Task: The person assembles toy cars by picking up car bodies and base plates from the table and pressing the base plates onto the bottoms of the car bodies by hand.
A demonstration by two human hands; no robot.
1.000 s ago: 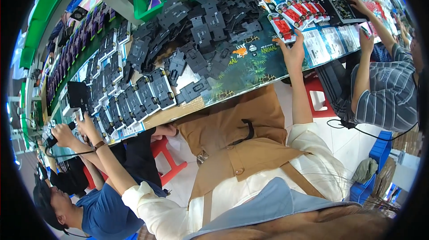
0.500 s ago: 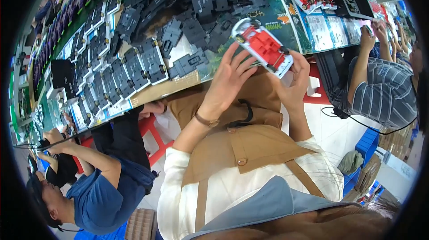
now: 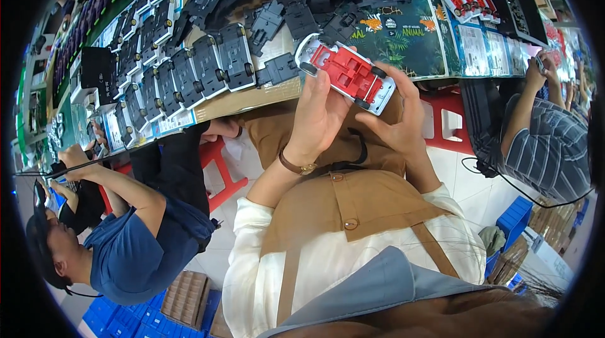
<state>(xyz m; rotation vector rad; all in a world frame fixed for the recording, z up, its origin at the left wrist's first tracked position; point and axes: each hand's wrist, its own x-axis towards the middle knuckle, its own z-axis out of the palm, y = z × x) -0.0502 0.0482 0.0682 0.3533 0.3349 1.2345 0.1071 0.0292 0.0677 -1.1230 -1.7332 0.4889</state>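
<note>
Car [image 3: 348, 74] held; black tray [image 3: 498, 5] contains parts [image 3: 518, 11].

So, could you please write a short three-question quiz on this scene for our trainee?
1. True or false: the person's left hand touches the red-and-white toy car.
2. Multiple choice: the wristwatch strap is A) green, B) brown or C) white.
3. Fill in the blank: the row of black-and-white pieces on the table lies to the ___ of that car.

Key: 1. True; 2. B; 3. left.
</note>
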